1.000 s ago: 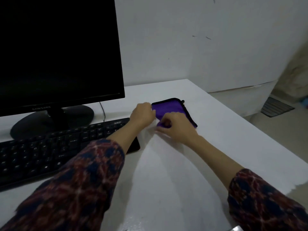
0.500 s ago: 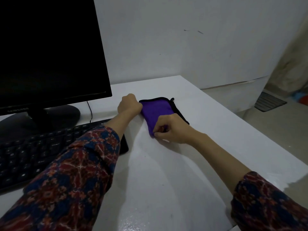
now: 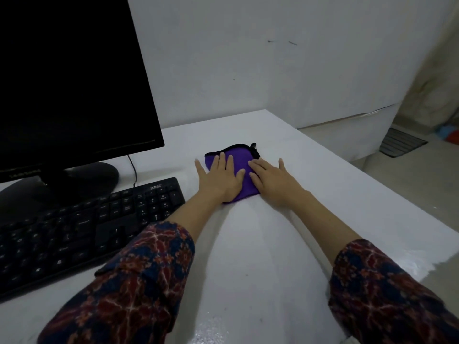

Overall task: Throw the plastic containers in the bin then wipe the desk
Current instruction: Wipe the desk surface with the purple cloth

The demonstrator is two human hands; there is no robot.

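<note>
A folded purple cloth (image 3: 239, 161) with a black hem lies flat on the white desk (image 3: 260, 244), right of the keyboard. My left hand (image 3: 219, 178) rests palm down on the cloth's left half, fingers spread. My right hand (image 3: 272, 178) lies palm down over its right edge, fingers spread too. Both hands press on the cloth without gripping it. No plastic containers or bin are in view.
A black monitor (image 3: 69, 80) on its stand fills the left, with a black keyboard (image 3: 82, 227) in front of it. The desk's right edge (image 3: 372, 184) drops to the floor. A white wall (image 3: 273, 58) stands behind the desk.
Both hands were pinching and folding the cloth's edges with closed fingers. Now they lie flat and spread on the folded cloth, pressing it down.
</note>
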